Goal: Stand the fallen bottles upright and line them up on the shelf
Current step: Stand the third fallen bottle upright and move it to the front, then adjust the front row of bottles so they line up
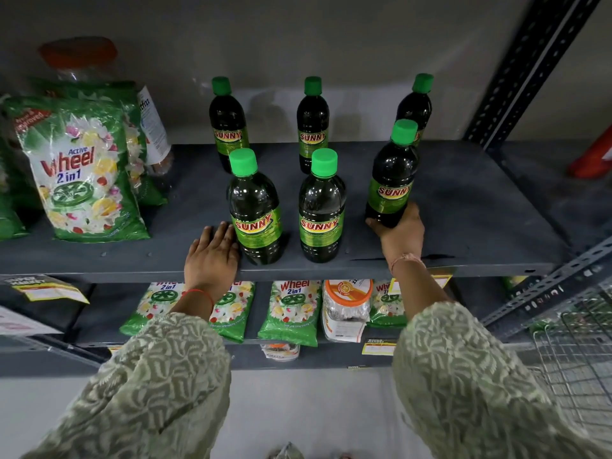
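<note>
Bottles: six dark bottles with green caps are seen upright on the shelf [463, 207], three at the back and three at the front; none is seen lying down.
Front row: the front-left bottle [256, 207] and front-middle bottle [322, 207] are set near the shelf edge; the front-right bottle [392, 173] is set further back and a little tilted, out of line with them.
Right grip: the right hand [399, 233] is wrapped around the base of the front-right bottle, thumb on one side and fingers on the other.
Left grip: the left hand [212, 256] is laid flat and open on the shelf, just beside the front-left bottle; nothing is held.
Handling: the bottles are judged to be full, so fairly heavy, stiff and top-tall; the smooth plastic may be slippery.
Where to hold: a hold low on the body is judged steadiest for sliding; a tip is risked if the cap end is pushed.
Surroundings: detergent packs [82, 170] are propped at the left, well apart from the bottles; more packs and a jar [346, 309] are stocked on the lower shelf.
Obstacles: the back-right bottle [417, 104] stands just behind the held one and could be knocked; the path toward the shelf edge is clear.
</note>
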`<move>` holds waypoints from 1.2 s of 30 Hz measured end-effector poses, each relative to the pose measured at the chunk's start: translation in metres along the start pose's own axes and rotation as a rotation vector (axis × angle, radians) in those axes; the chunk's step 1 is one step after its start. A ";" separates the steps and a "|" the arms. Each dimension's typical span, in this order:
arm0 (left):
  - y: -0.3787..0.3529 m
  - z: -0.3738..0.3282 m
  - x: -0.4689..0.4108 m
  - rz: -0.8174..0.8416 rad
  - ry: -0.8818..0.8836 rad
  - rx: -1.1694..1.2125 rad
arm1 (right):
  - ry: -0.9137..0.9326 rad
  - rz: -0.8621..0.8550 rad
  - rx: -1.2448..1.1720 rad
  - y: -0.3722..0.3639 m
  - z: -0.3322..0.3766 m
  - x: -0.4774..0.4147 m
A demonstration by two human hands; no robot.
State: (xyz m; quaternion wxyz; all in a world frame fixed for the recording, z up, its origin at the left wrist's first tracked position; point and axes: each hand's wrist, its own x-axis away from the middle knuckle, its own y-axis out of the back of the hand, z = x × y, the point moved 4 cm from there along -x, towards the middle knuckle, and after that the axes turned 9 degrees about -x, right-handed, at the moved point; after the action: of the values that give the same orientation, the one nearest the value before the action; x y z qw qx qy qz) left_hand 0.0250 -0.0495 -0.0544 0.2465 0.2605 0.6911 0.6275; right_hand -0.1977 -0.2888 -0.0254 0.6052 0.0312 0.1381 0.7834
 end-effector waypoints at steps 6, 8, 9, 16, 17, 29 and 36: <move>0.000 0.000 0.001 -0.009 -0.007 0.025 | 0.055 0.014 0.063 0.015 -0.007 0.046; 0.000 0.000 0.001 -0.008 -0.005 0.031 | 0.051 0.016 0.058 0.018 -0.006 0.052; 0.000 0.000 0.001 -0.006 -0.004 0.031 | 0.047 0.017 0.056 0.019 -0.006 0.054; 0.001 -0.001 0.001 -0.007 -0.010 0.042 | 0.029 0.013 0.063 0.021 -0.005 0.059; 0.001 -0.001 0.002 -0.006 -0.009 0.044 | 0.026 0.012 0.059 0.021 -0.006 0.059; 0.006 0.004 0.002 -0.106 0.059 0.275 | 0.037 0.001 0.028 0.022 -0.003 0.062; 0.023 -0.071 0.100 -0.402 0.093 0.823 | -0.009 0.130 -0.131 0.024 -0.009 0.061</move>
State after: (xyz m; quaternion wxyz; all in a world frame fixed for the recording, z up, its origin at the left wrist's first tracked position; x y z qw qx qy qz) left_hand -0.0958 -0.0333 -0.0266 0.2081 0.1690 0.9299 0.2517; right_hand -0.2383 -0.2374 -0.0352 0.5543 0.0040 0.0815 0.8283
